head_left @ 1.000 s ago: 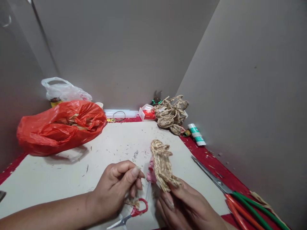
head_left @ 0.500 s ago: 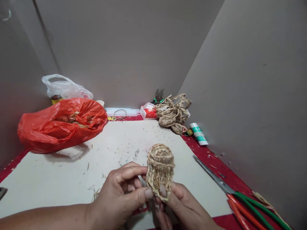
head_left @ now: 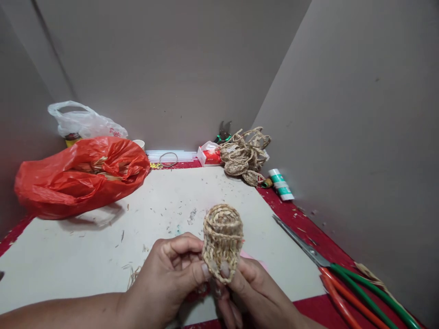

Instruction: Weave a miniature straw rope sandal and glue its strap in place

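A small woven straw slipper (head_left: pixel 222 237) of braided, tan plant fibre is held up between both hands, just over the near part of the white sheet. Its rounded end points away from me. My left hand (head_left: pixel 178 269) pinches its left edge with thumb and forefinger, the other fingers curled. At the lower right, my right hand (head_left: pixel 250 283) grips the near end, its thumb tip pressed into the opening and several fingers underneath. The underside of the slipper is hidden from me.
A red plastic bag (head_left: pixel 82 183) with straw lies at the left. Large scissors (head_left: pixel 318 260) with red and green handles rest at the right. Behind are a bundle of braided cord (head_left: pixel 243 155), a red-and-white box (head_left: pixel 209 155) and a white-green roll (head_left: pixel 281 185). Straw scraps dot the white sheet (head_left: pixel 164 187).
The view has shifted slightly, so the background sits a little further left and up. The slipper is turned a little more upright, and the left thumb has moved closer along its edge.
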Tool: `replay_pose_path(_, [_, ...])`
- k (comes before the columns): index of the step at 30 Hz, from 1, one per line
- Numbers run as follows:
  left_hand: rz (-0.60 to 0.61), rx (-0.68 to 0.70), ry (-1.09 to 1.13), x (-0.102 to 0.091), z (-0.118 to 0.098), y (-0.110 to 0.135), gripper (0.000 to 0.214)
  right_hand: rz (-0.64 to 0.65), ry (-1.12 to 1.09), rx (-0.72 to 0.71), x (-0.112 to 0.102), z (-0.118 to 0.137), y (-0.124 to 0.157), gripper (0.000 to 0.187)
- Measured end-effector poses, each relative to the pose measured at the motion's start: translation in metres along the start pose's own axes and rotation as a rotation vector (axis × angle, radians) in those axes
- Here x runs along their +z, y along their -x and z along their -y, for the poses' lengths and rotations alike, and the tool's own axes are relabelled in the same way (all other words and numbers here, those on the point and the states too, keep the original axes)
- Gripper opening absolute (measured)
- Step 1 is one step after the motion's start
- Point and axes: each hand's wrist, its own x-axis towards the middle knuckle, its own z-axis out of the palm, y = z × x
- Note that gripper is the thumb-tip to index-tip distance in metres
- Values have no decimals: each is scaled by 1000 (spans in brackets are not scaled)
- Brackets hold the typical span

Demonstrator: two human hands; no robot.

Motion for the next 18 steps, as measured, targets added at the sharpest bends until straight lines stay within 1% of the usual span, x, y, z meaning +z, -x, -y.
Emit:
replay_pose_path(3, [37, -13, -3, 0, 0, 0, 17, 10, 26, 11, 0, -1, 0, 58])
replay_pose_path(7, [57, -20, -33, 1, -3, 0, 19, 16, 56, 1, -1, -1, -2, 57])
replay_pose_path(13, [-33, 9, -122, 2, -7, -3, 25, -26, 203, -13, -2, 11, -6, 60])
replay_pose_path(16, [-44, 13, -93, 1, -5, -5, 25, -56, 281, -3, -4, 18, -6, 61])
replay_pose_path(18, [-62, -3, -62, -2, -4, -6, 23, -104, 305, 38, -6, 20, -7, 58])
